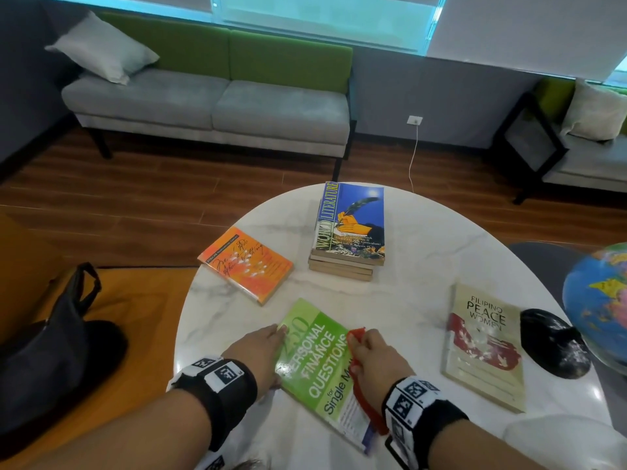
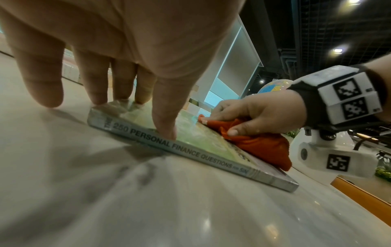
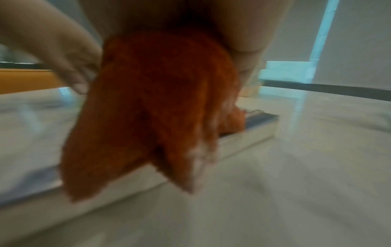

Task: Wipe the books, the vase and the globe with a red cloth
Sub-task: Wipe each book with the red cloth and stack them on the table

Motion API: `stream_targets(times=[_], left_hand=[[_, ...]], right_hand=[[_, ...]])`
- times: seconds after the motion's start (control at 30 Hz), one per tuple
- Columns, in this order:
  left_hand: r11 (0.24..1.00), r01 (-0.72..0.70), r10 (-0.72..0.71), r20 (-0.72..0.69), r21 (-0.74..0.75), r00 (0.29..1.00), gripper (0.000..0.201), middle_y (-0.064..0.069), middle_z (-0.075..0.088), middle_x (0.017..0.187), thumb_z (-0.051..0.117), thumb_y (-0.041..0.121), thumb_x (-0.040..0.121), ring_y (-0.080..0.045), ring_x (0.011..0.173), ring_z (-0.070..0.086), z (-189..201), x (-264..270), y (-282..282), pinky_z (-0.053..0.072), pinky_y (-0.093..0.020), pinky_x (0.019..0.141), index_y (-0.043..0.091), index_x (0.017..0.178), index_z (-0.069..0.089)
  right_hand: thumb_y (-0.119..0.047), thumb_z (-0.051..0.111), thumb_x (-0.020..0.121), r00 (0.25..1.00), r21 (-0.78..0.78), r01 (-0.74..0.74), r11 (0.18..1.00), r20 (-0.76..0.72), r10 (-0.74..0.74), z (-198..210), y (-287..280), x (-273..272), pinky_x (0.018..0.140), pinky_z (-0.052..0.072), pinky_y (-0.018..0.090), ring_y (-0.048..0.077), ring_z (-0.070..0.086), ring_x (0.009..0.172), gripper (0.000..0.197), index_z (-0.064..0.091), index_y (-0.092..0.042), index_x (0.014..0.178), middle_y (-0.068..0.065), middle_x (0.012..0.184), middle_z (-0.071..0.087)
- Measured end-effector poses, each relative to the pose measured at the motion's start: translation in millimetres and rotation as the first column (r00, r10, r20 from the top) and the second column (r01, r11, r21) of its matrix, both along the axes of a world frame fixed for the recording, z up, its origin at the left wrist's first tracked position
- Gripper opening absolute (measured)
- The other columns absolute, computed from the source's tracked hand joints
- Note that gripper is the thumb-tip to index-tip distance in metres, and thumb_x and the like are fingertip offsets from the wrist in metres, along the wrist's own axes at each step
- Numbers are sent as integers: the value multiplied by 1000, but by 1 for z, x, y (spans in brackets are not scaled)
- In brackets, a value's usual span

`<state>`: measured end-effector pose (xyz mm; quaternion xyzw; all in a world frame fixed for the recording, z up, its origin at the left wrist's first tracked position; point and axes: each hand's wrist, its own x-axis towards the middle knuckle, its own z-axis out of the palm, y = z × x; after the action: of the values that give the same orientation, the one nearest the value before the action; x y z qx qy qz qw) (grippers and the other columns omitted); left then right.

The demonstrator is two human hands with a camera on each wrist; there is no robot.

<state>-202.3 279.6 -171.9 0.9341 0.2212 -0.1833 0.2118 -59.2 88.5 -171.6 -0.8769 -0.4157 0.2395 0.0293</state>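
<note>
A green book (image 1: 319, 364) (image 2: 190, 142) on personal finance lies flat at the near edge of the round white table (image 1: 424, 232). My left hand (image 1: 261, 354) (image 2: 135, 93) presses its left edge with straight fingers. My right hand (image 1: 376, 357) (image 2: 249, 115) grips a bunched red cloth (image 1: 364, 385) (image 2: 253, 143) (image 3: 152, 107) against the cover's right side. An orange book (image 1: 247, 266), a stack topped by a blue book (image 1: 353, 225) and a beige book (image 1: 485, 344) lie further out. A globe (image 1: 600, 300) (image 2: 273, 86) stands at the right edge.
A black rounded object (image 1: 553, 344) sits between the beige book and the globe. A dark bag (image 1: 57, 351) rests on an orange seat to the left. A grey and green sofa (image 1: 210, 103) stands beyond the table.
</note>
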Motion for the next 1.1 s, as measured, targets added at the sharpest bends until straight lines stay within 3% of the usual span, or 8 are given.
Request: stream_targets(times=[0.13,0.27,0.4,0.53,0.63,0.73,0.97,1.1], left_hand=[[1000,5,-5,-8,5,1000,94,7,6,160,68,37,83,-15,145,17,0,-1,0,23,-27,116,26,153,5],[1000,-1,1,-6,-3,1000,95,8,6,160,69,36,83,-15,145,17,0,0,0,24,-27,116,27,153,6],[1000,3,-3,-11,-3,1000,95,7,6,160,69,36,83,-15,145,17,2,1,0,24,-27,116,26,153,6],[1000,-4,4,-10,-3,1000,94,7,7,160,68,36,83,-15,145,18,2,1,-1,23,-27,116,27,153,6],[1000,-3,3,-3,-4,1000,94,6,7,160,67,36,83,-15,145,17,2,1,-1,22,-27,116,26,153,6],[1000,-9,9,6,-6,1000,94,6,8,160,68,36,82,-15,145,18,2,0,-1,22,-26,116,26,153,7],[1000,-13,13,26,-20,1000,94,9,8,160,69,37,82,-13,145,18,1,-3,1,21,-25,116,29,152,8],[1000,-19,20,39,-24,999,93,10,7,160,69,37,82,-13,145,16,0,-5,1,20,-24,115,30,153,8]], right_hand=[[-29,45,96,975,16,-187,982,-118,187,2,2,-18,108,32,35,19,44,120,52,30,-37,145,-10,134,31],[-36,48,94,998,142,5,990,-59,4,-10,5,5,98,40,21,11,53,104,41,44,-37,135,-18,107,38],[-29,41,96,993,52,-112,992,-35,114,-6,11,-11,105,36,29,21,47,117,51,29,-32,146,-5,133,34],[-32,49,95,980,152,-175,973,-71,187,-5,7,-3,98,33,18,12,49,109,43,43,-37,138,-9,123,40],[-41,43,95,998,137,-59,989,45,53,-11,7,5,90,46,30,11,53,88,37,47,-30,129,-8,108,50],[-29,38,98,974,33,-224,974,9,224,0,11,-17,101,40,39,21,46,113,46,32,-36,143,-4,130,36],[-40,46,94,998,226,-48,973,-25,55,-15,5,2,84,43,21,15,57,99,37,50,-29,129,-12,108,47],[-35,48,90,968,135,-250,959,18,250,-15,-3,-23,85,38,19,19,57,103,41,45,-37,131,-6,113,47]])
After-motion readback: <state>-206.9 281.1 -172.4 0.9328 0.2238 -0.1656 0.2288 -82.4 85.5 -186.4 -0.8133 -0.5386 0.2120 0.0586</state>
